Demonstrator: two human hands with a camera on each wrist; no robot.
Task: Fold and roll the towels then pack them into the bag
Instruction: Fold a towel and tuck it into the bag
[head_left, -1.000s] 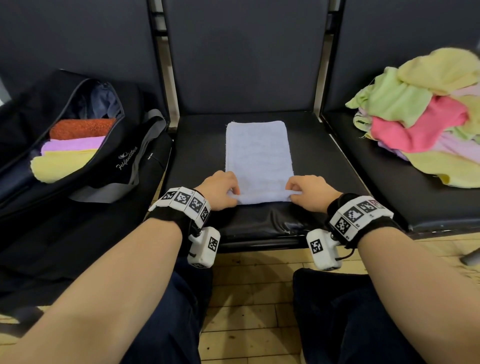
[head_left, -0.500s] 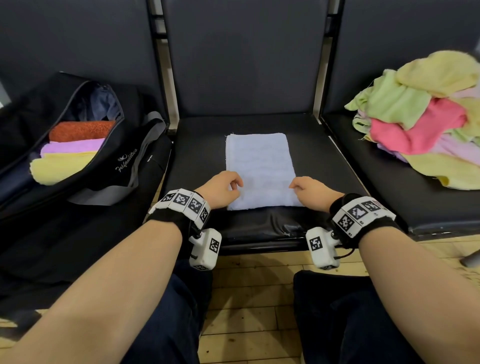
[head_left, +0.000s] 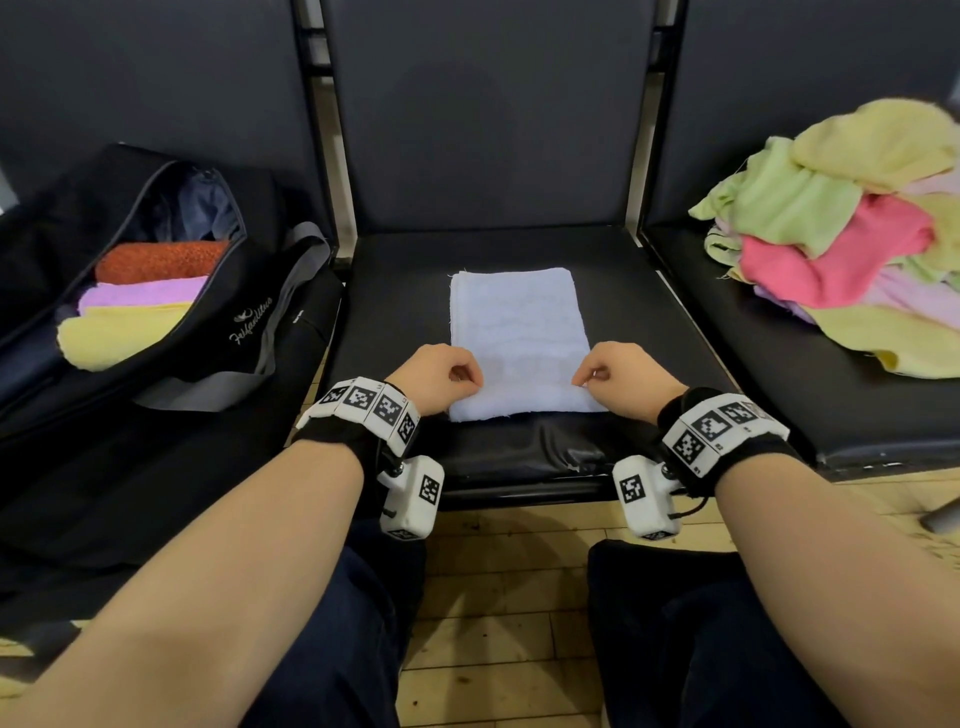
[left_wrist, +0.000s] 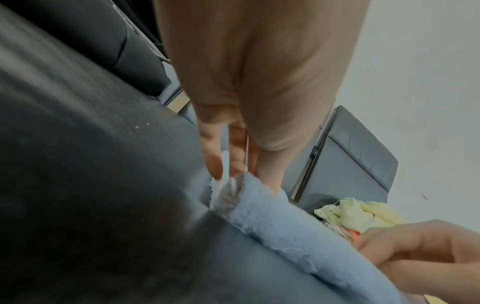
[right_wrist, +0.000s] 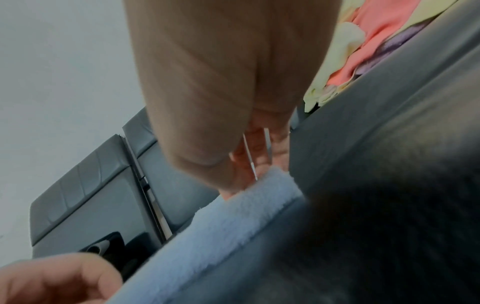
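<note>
Shifted since the earlier frames: left hand (head_left: 439, 375) and right hand (head_left: 621, 378), off the near corners and inward, fingers curled, pinching the folded light-blue towel (head_left: 517, 332) by its near end on the black middle seat (head_left: 649, 322), likely to start rolling it.

Bare black cushion is lying open on either side of the light blue towel (head_left: 517, 338) and behind it, up to the upright seat back (head_left: 488, 114). The black bag (head_left: 171, 322) is crowding the left seat, its strap spilling toward the gap. The towel heap (head_left: 852, 239) is blocking the right seat.
</note>
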